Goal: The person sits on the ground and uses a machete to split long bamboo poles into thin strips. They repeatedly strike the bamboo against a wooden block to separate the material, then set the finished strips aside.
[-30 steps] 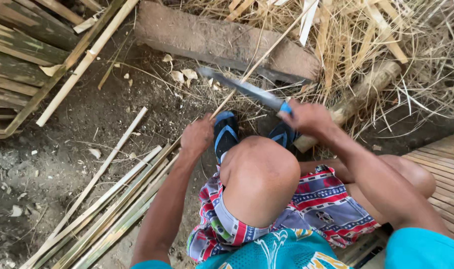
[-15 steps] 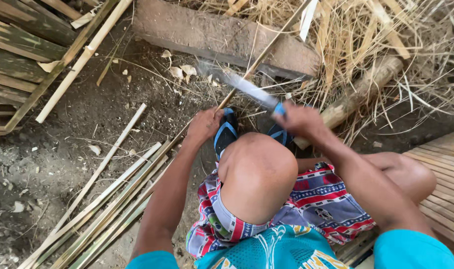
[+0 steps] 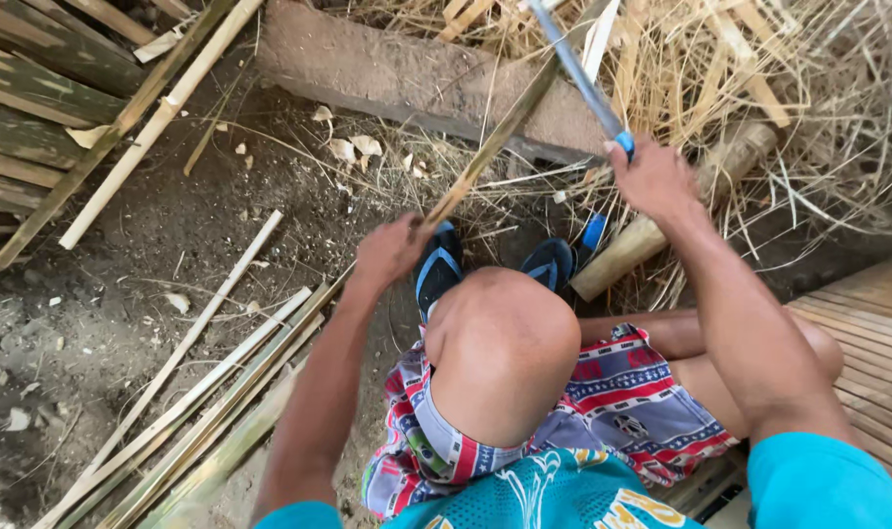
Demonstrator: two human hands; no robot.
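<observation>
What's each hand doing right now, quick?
Left hand: closed around a thin bamboo strip.
Right hand: closed on the blue handle of a long knife, blade raised.

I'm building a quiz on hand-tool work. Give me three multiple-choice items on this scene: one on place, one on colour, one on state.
1. Where does the loose bundle of split bamboo strips lie?
A. on the dirt by the left arm
B. on the straw
C. across the knee

2. What colour are the rubber sandals?
A. red
B. blue and black
C. yellow

3. How is the long grey-bladed knife held?
A. lying on the ground
B. raised in the right hand
C. stuck in the wooden block

Key: 1 A, strips lie on bare dirt; 2 B, blue straps, dark soles; 3 B, blade points upward, while the left hand holds a thin bamboo strip.
</observation>
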